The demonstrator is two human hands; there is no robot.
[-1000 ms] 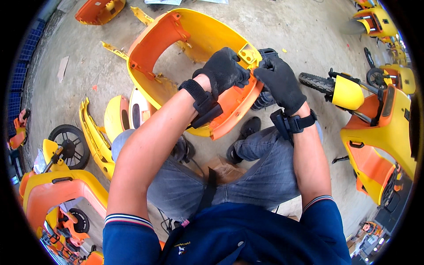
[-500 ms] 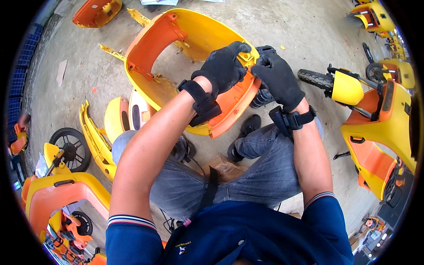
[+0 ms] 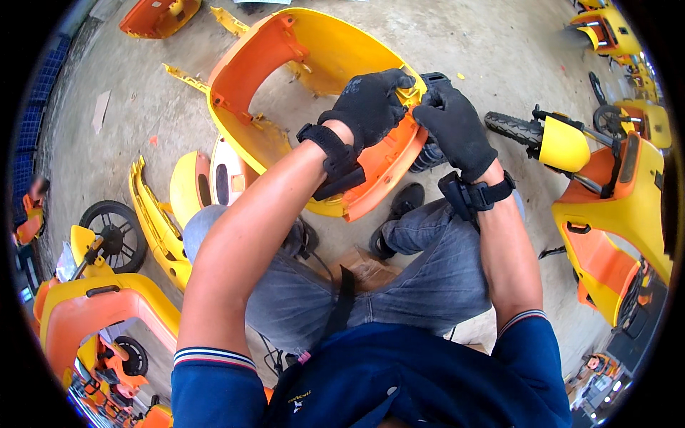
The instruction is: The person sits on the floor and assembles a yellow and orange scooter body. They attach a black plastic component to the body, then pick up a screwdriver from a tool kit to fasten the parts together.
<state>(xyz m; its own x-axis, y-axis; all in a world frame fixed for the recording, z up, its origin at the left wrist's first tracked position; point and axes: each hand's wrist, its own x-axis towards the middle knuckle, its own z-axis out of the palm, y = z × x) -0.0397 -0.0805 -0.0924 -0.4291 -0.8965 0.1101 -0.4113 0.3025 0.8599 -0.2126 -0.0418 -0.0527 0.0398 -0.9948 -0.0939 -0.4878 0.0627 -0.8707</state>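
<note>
A large ring-shaped yellow scooter body shell (image 3: 347, 37) with orange inner panels is held up before me above the floor. My left hand (image 3: 367, 107), in a black glove, reaches over the shell's inside, its fingers curled at the right-hand corner. From the outer side, my right hand (image 3: 457, 128), also gloved, has its thumb and fingers bent against that same corner. There the yellow wall meets the end of an orange panel (image 3: 389, 167). Both hands look closed on the shell; the fingers cover any small part between them.
Below the right hand stands a black ribbed object (image 3: 428, 155), partly hidden. Yellow fairing strips (image 3: 152, 217) and a yellow-and-orange scooter frame (image 3: 107, 303) lie left. On the right stands a scooter with a yellow fender (image 3: 564, 145). Brown cardboard (image 3: 365, 269) is between my feet.
The shell has shifted slightly to the right in the picture, along with both hands. The left fingers have moved a little at the corner, while the right hand keeps nearly the same grip.
</note>
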